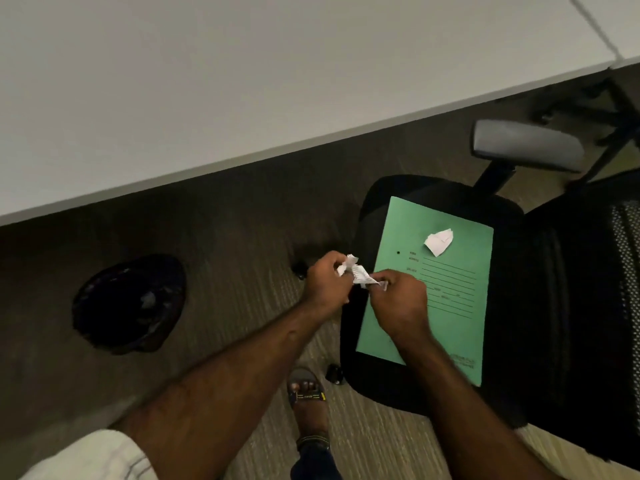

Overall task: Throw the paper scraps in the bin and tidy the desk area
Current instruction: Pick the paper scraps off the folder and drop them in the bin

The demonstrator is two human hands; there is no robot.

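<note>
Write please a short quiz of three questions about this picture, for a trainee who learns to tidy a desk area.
1. True or false: both hands hold the same crumpled paper scrap.
2. Where does the loose paper scrap lie? A) on the floor B) on the green folder C) on the white desk
3. On which side of the person does the dark bin stand?

Key
1. True: the left hand and the right hand pinch it between their fingers.
2. B; the folder rests on the black chair seat.
3. On the left side, on the floor.
</note>
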